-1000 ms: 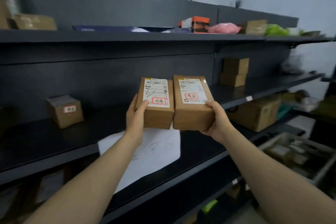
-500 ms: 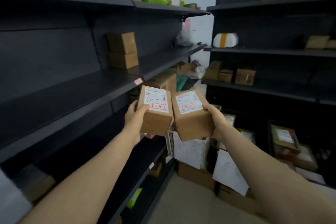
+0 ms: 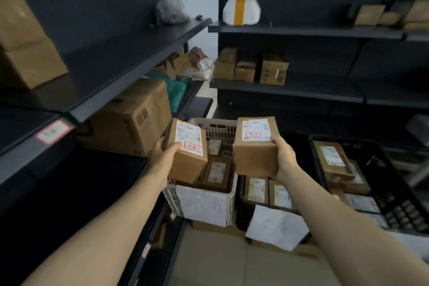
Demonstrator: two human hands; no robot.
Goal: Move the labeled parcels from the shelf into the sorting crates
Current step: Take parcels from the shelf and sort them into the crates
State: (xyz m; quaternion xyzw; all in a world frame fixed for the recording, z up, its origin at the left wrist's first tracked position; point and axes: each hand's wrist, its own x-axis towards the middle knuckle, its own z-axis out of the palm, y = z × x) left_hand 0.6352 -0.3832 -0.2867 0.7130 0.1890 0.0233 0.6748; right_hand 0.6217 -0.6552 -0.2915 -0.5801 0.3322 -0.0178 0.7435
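Dark grey metal shelving (image 3: 130, 53) runs along the left and across the back, carrying plain brown cardboard boxes; below it, on the floor, stand the sorting crates. A black slatted plastic crate (image 3: 394, 195) sits at the right, a second black crate (image 3: 242, 206) with a white paper sign in the middle, and a white slatted plastic crate (image 3: 209, 126) with a handwritten paper sign at the left. All three already hold brown labelled parcels.

The left hand (image 3: 162, 154) is clamped around the lower left edge of a small brown cardboard parcel with a white shipping label and red stamp (image 3: 188, 155). This parcel hangs directly over the white crate, its long axis running up and away from the person, leaning a little left, label face up toward the camera. The right hand (image 3: 284, 160) is closed on the right side of a second small brown labelled parcel (image 3: 254, 146), thumb on top, held level; its long axis also points away, label upward.

The second parcel sits above the near wall where the white crate and the middle black crate meet. Judging by this, each hand is nearest its own crate: left straight down into white, right down and slightly rightward into black.
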